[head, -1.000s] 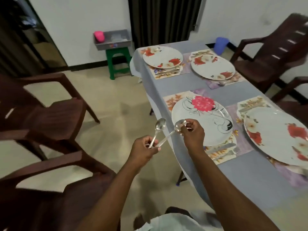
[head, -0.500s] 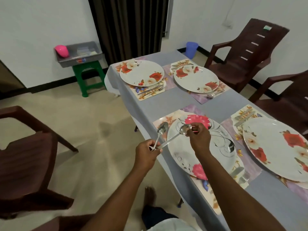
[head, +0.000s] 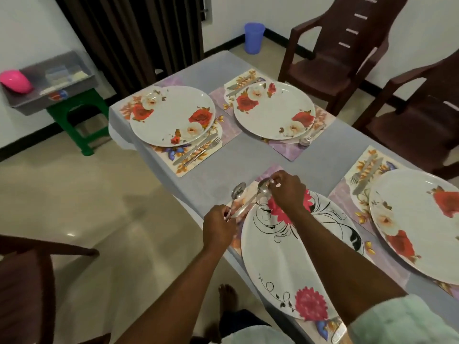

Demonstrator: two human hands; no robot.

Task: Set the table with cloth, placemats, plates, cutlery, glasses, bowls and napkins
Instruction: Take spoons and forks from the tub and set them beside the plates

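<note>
Left hand (head: 218,225) grips the handles of two spoons (head: 238,192); right hand (head: 289,188) pinches the bowl of the right one above the centre plate (head: 285,264). Three more plates (head: 172,115) sit on placemats (head: 198,157) across the cloth (head: 250,155). No legible writing anywhere.

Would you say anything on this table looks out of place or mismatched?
Yes: the nearest white plate with pink flowers and black swirls breaks the set; the other three white plates carry red and cream roses. Nothing looks spilled or broken. Two steel spoons sit in the left hand, unplaced.
</note>
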